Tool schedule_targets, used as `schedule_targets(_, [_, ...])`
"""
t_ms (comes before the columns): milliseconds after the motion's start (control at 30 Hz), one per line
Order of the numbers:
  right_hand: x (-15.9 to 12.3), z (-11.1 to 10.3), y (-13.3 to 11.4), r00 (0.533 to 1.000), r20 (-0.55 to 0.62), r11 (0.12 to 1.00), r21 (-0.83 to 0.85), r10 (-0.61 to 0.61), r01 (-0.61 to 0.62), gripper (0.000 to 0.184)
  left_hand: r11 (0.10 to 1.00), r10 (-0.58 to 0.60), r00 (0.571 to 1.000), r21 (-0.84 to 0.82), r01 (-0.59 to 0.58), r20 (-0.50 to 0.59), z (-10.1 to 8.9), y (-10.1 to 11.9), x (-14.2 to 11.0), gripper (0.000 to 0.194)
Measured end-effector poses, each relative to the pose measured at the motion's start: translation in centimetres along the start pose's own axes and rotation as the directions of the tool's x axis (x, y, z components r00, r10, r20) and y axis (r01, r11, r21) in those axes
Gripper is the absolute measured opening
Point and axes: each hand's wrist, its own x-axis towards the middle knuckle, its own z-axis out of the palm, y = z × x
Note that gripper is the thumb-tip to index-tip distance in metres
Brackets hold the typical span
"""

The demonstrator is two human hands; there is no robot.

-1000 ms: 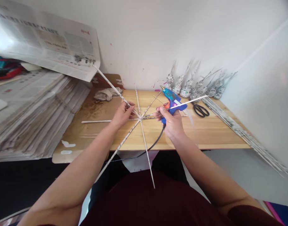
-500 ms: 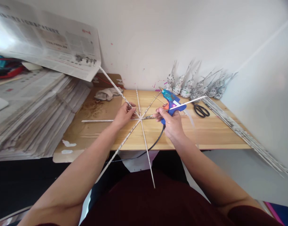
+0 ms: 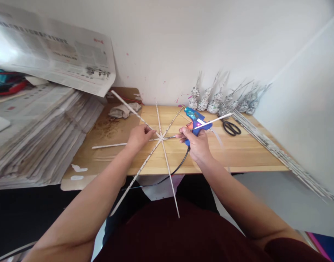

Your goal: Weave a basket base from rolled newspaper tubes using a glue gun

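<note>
From far away, I looked through the head camera and saw my left grip (image 3: 139, 137), a bare hand, with thumb and fingers pinched on a long, thin, pale rolled-newspaper stick (image 3: 125, 104). The pinch was close to the stick's inner end, so most of the stick poked out past the hand, up and to the left. That stick was one arm of a big, spotty white star of rolled newspaper (image 3: 161, 138). The middle of the star was just right of my left fingertips, between my two hands. Two of its arms stuck out past the front edge of the pale wooden counter (image 3: 246, 158).

My right grip (image 3: 199, 143) was wrapped around the handle of a blue plastic glue gun (image 3: 201, 125) with an orange trigger. The gun's tip pointed up and left, away from the middle of the star. A black cord (image 3: 179, 167) ran down from the handle. A thin white stick (image 3: 217, 120) crossed in front of the gun, by my right thumb; I could not tell if it was part of the star. Black scissors (image 3: 231, 128) lay to the right of the gun.
</note>
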Motion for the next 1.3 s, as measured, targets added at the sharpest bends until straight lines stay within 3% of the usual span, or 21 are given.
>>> schedule_targets(67, [0.0, 0.0, 0.0, 1.000, -0.007, 1.000, 0.004, 0.006, -0.006, 0.032, 0.996, 0.041, 0.999, 0.086, -0.038, -0.024, -0.4, 0.1, -0.3, 0.030])
schedule_targets(133, [0.0, -0.1, 0.0, 1.000, -0.017, 1.000, 0.010, 0.011, -0.010, 0.033, 0.979, 0.189, 0.980, 0.092, -0.184, -0.056, -0.4, 0.2, -0.8, 0.025])
schedule_targets(233, [0.0, -0.1, 0.0, 1.000, -0.017, 1.000, 0.013, 0.013, -0.013, 0.034, 0.870, 0.492, 0.871, 0.052, -0.491, -0.016, 0.3, 0.1, -1.5, 0.018])
schedule_targets(333, [0.0, -0.1, -0.1, 1.000, -0.021, 1.000, 0.017, 0.017, -0.017, 0.035, 0.778, 0.622, 0.780, 0.058, -0.625, 0.066, 1.3, -0.3, -2.0, 0.025])
schedule_targets(500, [-0.1, -0.1, -0.2, 0.998, -0.045, 0.999, 0.027, 0.040, -0.039, 0.037, 0.766, 0.622, 0.773, 0.106, -0.634, 0.122, 2.2, -1.0, -1.9, 0.029])
schedule_targets(800, [0.0, -0.4, 0.1, 0.998, -0.040, 0.999, 0.035, 0.039, -0.038, 0.036, 0.766, 0.619, 0.772, 0.102, -0.634, 0.148, 2.1, -0.7, -2.6, 0.042])
schedule_targets(1100, [-0.3, -1.0, 0.2, 0.996, -0.053, 0.997, 0.051, 0.067, -0.064, 0.038, 0.732, 0.602, 0.768, 0.234, -0.640, 0.218, 2.0, -0.6, -2.8, 0.050])
schedule_targets(1300, [-1.3, -2.9, -0.6, 0.985, -0.157, 0.995, 0.082, 0.068, -0.056, 0.044, 0.760, 0.558, 0.803, 0.261, -0.596, 0.209, 2.0, -0.1, -2.9, 0.046])
